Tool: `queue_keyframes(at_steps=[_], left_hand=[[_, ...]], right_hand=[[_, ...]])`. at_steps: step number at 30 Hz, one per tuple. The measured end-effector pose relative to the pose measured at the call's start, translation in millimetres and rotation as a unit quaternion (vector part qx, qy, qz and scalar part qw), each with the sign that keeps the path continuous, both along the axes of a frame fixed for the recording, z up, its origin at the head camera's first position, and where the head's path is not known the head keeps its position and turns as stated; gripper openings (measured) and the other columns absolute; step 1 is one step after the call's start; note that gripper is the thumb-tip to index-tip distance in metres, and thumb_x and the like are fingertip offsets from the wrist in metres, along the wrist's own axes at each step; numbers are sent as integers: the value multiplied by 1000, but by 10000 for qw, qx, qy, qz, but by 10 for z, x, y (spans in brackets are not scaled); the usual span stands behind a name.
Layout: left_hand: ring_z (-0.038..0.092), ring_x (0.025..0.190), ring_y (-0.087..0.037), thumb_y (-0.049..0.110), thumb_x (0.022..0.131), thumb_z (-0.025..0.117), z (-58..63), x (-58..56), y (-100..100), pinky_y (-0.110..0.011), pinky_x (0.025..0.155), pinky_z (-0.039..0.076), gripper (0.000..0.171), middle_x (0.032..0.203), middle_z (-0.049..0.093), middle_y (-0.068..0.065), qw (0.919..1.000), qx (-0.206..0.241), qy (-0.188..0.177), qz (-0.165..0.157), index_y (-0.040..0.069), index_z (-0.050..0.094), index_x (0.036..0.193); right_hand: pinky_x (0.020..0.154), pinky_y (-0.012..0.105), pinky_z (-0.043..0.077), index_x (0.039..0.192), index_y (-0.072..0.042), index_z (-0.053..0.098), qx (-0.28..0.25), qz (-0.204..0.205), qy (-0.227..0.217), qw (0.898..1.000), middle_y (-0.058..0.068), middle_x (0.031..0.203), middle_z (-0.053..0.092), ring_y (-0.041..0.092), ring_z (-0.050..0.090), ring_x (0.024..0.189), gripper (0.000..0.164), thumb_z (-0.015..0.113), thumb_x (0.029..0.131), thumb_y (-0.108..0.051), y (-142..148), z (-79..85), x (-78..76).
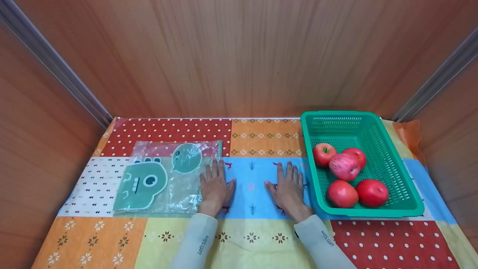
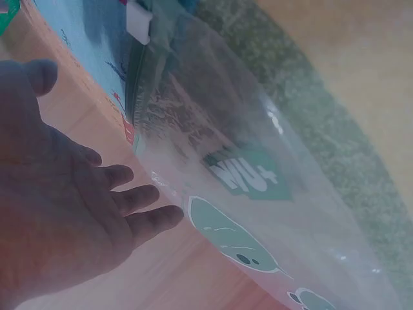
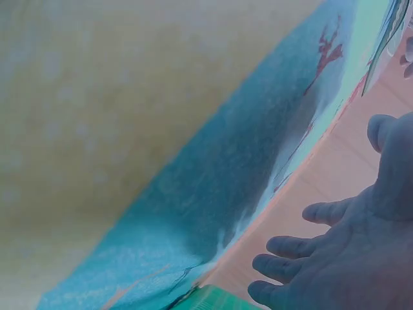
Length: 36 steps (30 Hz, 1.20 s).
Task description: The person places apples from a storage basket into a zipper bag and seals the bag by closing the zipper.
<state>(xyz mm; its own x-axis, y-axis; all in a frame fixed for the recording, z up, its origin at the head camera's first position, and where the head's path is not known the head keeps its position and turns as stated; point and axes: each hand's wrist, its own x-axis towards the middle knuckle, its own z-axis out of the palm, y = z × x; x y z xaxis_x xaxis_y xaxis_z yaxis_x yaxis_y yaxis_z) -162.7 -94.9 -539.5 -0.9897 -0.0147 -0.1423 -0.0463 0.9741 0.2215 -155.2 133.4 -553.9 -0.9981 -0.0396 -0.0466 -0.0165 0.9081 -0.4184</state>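
Wood-grain panels (image 1: 239, 56) enclosed the patchwork-patterned cloth (image 1: 252, 250) at the rear and on both sides. Grey trim strips (image 1: 56, 63) ran down the two rear corners.

The basket (image 1: 373, 213) is green, apples (image 1: 344, 167) red, bag (image 1: 183, 190) clear with green cartoons (image 1: 149, 183), tablecloth (image 1: 252, 194) multicoloured patchwork.

Between my left hand (image 1: 216, 191) and right hand (image 1: 288, 191): free lane along blue cloth (image 1: 251, 196) | Right: green basket (image 1: 373, 212) blocks sideways passage, top uncovered | Left: flat plastic bag (image 1: 170, 181) | Ahead: wooden wall (image 1: 261, 56)
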Motion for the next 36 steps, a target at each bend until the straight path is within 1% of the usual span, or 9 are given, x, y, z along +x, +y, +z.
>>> queue_keyframes(at_steps=[6, 12, 17, 20, 23, 29, 32, 36], left_hand=[[22, 159, -45, 42, 103, 62, 8, 6, -1, -63, 125, 27, 83, 173, 24, -19, 9999, 37, -59, 78, 9, 23, 168], [26, 157, -47, 38, 100, 66, 12, 22, -12, -64, 122, 32, 84, 172, 27, -20, 9996, 212, -53, 185, 8, 26, 167], [28, 156, -46, 37, 102, 65, 4, 26, -12, -64, 121, 34, 83, 172, 26, -20, 9989, 310, -187, 292, 8, 24, 168], [32, 154, -46, 35, 102, 65, 2, 26, -4, -63, 119, 37, 81, 170, 29, -21, 9984, 388, -213, 353, 7, 25, 167], [35, 151, -45, 32, 103, 65, 4, 24, 3, -63, 117, 41, 78, 168, 32, -22, 9979, 465, -199, 406, 6, 27, 166], [41, 146, -45, 26, 104, 66, -4, 37, -9, -62, 112, 47, 72, 162, 40, -23, 9979, 460, -93, 446, 5, 31, 164], [44, 143, -44, 24, 103, 68, 0, 51, -22, -62, 113, 45, 70, 157, 44, -21, 9979, 451, -33, 458, 6, 34, 162], [46, 140, -41, 18, 102, 68, 2, 62, -33, -63, 116, 41, 66, 152, 48, -18, 9974, 512, -7, 516, 9, 38, 160]], right_hand=[[126, 69, 12, 163, 2, 31, 34, 78, 36, 10000, 34, 168, 21, 54, 18, 156, 80, 61, 106, -44, -27, -6, 19], [126, 69, 13, 162, 3, 32, -130, 135, 158, 9997, 34, 166, 24, 54, 20, 155, 79, 62, 105, -42, -54, -15, 35], [125, 68, 15, 162, 3, 32, -138, 199, 180, 9995, 33, 166, 27, 53, 22, 155, 77, 61, 106, -41, -86, -6, 66], [125, 68, 18, 161, 4, 35, -113, 226, 250, 9994, 33, 164, 30, 52, 26, 153, 74, 62, 106, -39, -113, 2, 77], [124, 68, 19, 160, 3, 37, -86, 250, 295, 9992, 32, 163, 33, 51, 29, 152, 72, 63, 106, -38, -144, 4, 79], [124, 67, 20, 159, 4, 39, -51, 327, 289, 9990, 31, 160, 36, 50, 32, 150, 71, 63, 106, -36, -201, 1, 91], [124, 67, 21, 158, 4, 40, -69, 364, 309, 9988, 32, 159, 37, 51, 33, 149, 69, 64, 106, -35, -220, -4, 100], [124, 68, 21, 157, 5, 41, -143, 405, 319, 9986, 33, 159, 37, 51, 33, 148, 68, 64, 106, -34, -234, -12, 117]])
